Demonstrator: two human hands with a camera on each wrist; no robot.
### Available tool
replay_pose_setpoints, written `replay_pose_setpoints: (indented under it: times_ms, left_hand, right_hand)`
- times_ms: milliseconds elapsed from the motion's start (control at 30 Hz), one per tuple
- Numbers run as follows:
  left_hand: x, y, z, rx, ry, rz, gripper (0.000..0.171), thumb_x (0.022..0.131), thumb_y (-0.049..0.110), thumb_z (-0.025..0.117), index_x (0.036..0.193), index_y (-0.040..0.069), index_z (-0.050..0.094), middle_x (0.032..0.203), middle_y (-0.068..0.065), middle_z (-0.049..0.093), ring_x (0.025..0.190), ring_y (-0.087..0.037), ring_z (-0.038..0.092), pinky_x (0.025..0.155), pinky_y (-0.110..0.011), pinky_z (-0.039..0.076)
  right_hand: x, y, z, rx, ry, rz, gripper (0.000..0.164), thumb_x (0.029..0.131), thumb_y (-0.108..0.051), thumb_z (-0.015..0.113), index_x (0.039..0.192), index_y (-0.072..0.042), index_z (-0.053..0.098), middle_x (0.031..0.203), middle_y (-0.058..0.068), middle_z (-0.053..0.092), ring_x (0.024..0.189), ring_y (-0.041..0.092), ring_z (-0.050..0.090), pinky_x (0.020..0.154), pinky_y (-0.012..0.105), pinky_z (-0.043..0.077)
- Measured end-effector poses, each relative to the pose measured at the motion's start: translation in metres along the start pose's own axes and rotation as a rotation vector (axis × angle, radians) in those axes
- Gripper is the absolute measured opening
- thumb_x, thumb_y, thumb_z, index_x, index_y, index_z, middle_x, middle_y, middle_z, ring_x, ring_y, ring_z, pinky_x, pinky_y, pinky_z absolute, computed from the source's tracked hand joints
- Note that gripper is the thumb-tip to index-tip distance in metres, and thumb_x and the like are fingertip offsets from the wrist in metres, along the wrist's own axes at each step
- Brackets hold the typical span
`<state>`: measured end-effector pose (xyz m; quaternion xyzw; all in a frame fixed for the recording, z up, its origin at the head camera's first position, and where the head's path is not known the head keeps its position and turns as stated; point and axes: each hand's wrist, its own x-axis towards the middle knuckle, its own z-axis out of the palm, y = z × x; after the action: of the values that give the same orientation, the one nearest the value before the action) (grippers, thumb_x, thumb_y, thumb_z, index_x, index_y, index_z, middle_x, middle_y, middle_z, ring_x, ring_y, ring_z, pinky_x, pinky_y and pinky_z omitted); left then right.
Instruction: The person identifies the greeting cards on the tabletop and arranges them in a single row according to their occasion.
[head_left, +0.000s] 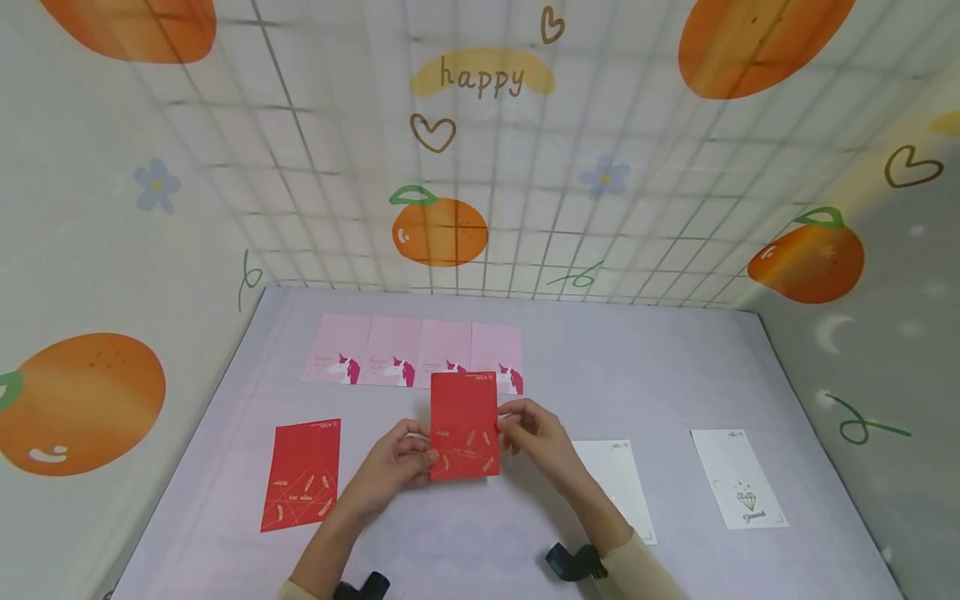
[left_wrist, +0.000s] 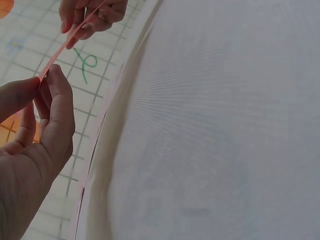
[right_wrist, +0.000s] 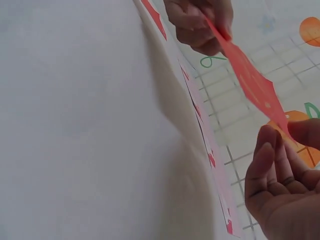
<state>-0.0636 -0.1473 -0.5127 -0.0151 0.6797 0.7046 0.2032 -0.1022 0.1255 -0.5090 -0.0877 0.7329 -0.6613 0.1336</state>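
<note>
Both hands hold up a red card point(head_left: 464, 417) with gold feather-like marks, raised off the table. My left hand point(head_left: 397, 462) pinches its left edge near the lower corner, thumb in front. On the opposite edge my right hand point(head_left: 536, 437) pinches it between thumb and fingers. In the left wrist view the red card point(left_wrist: 62, 47) appears nearly edge-on between the left hand point(left_wrist: 42, 120) and the other hand. From the right wrist view, the red card point(right_wrist: 250, 77) slants down to the right hand point(right_wrist: 285, 180). A matching red card point(head_left: 302, 475) lies on the table left of my left hand.
A row of several pink unicorn cards point(head_left: 393, 337) lies at the back, its right part partly behind the held card. One white card point(head_left: 611, 475) sits partly under my right forearm; another white card point(head_left: 738, 479) with a diamond drawing lies farther right. Patterned curtains point(head_left: 510, 167) stand behind the table.
</note>
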Motion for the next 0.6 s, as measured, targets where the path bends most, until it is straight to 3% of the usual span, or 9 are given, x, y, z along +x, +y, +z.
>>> replay_pose_setpoints:
  times_ms: [600]
  left_hand:
    - [0.0003,0.0009,0.0006,-0.019,0.058,-0.014,0.045,0.091,0.017,0.074,0.127,0.006,0.05,0.108,-0.017,0.063,0.099,-0.029,0.068,0.083,-0.043,0.057]
  right_hand:
    - [-0.0104,0.0038,0.0085,0.028,-0.032,0.032,0.025,0.094,-0.009,0.067,0.118,-0.006,0.061,0.098,0.014,0.066,0.079,0.027,0.065,0.069,0.038,0.058]
